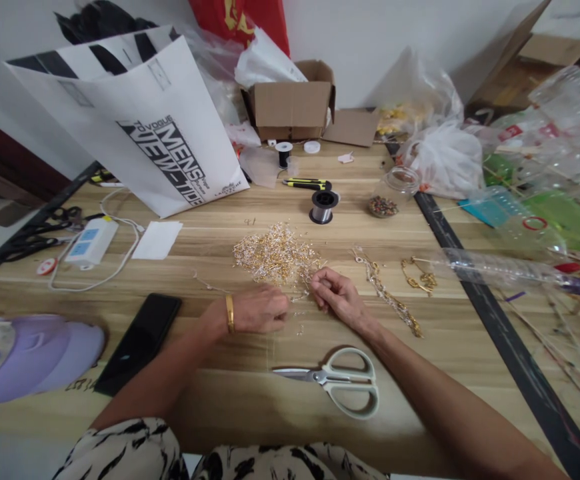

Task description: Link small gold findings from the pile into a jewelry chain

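A heap of small gold and clear beads (277, 253) lies on the wooden table in front of both hands. My left hand (263, 309) is closed just below the heap; its fingertips are turned away, so what they hold is hidden. A thin strand with a few beads (210, 285) runs out on the left behind that wrist. My right hand (339, 297) is curled at the heap's right edge, fingers pinched together, their contents too small to make out. A few clear beads (299, 329) lie between the hands. Grey-handled scissors (327, 379) rest below them, blades slightly apart.
Right of my right hand lie gold chain strands (393, 300) and a gold chain (420, 279). Behind the heap stand a wire spool (323, 208), a yellow-black cutter (307, 183) and a jar of beads (385, 203). A phone (140, 341) and a white paper bag (145, 127) are leftward.
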Motion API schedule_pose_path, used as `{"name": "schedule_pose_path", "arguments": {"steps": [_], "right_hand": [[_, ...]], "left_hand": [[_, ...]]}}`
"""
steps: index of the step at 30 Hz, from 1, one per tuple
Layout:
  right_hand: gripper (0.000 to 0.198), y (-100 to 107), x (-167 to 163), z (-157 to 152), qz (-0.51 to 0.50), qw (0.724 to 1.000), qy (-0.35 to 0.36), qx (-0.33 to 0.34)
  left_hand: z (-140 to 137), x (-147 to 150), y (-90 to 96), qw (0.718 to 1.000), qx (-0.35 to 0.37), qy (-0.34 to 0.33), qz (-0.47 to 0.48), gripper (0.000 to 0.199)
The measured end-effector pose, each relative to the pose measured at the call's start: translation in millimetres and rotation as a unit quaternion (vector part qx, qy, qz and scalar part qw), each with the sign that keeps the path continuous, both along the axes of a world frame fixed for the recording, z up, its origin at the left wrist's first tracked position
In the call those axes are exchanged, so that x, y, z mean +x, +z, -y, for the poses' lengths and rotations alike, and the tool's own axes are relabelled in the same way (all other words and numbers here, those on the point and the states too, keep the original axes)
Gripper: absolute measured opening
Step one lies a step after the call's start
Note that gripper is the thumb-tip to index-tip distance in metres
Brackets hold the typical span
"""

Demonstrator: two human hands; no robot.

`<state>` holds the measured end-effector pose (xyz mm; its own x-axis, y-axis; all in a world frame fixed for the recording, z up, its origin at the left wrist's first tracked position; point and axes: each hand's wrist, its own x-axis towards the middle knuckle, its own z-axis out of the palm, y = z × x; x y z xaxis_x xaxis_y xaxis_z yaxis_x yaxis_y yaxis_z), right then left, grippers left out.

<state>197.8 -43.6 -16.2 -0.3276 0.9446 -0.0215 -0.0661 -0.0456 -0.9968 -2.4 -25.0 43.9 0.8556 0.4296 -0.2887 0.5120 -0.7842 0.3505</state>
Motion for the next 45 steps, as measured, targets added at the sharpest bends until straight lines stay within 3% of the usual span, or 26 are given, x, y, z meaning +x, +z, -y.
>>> {"name": "schedule_pose_path", "arguments": {"steps": [7, 11, 14, 22, 28, 32, 40, 45], "right_hand": [[0.024, -0.2, -0.5, 0.4, 0.012, 1.0, -0.01, -0.001], [0.026, -1.7, -0.6, 0.2, 0.015, 1.0, -0.006, 0.001], [0.026, -0.7, -0.7, 0.7, 0.015, 1.0, -0.004, -0.002], [0.026, 4.6, -0.7, 2.6, 0.067, 0.998, 0.007, 0.005], [0.027, 5.3, -0.3, 1.4, 0.078, 0.997, 0.005, -0.006], [0.028, 6.0, -0.7, 1.2, 0.075, 0.997, 0.003, -0.01], [0.029, 5.0, -0.8, 0.7, 0.078, 0.997, 0.002, -0.016], [0.027, 3.1, 0.5, 0.7, 0.084, 0.996, 0.005, -0.017]], "left_hand": [[-32.9, -22.4, 6.0, 0.981, -0.052, 0.175, 0.061, 0.012], [-47.2, -34.8, -4.7, 0.919, -0.018, 0.324, 0.223, 0.02], [-53.7, -42.6, -12.0, 0.894, -0.019, 0.361, 0.266, 0.02], [-63.8, -52.2, -20.7, 0.9, -0.033, 0.363, 0.24, 0.014], [-59.0, -45.0, -20.8, 0.949, 0.037, 0.288, 0.121, 0.007], [-56.1, -40.9, -23.6, 0.96, 0.077, 0.26, 0.069, 0.008], [-49.0, -27.1, -27.7, 0.962, 0.11, 0.227, 0.108, 0.013], [-48.3, -23.1, -28.9, 0.955, 0.095, 0.232, 0.158, 0.014]]}}
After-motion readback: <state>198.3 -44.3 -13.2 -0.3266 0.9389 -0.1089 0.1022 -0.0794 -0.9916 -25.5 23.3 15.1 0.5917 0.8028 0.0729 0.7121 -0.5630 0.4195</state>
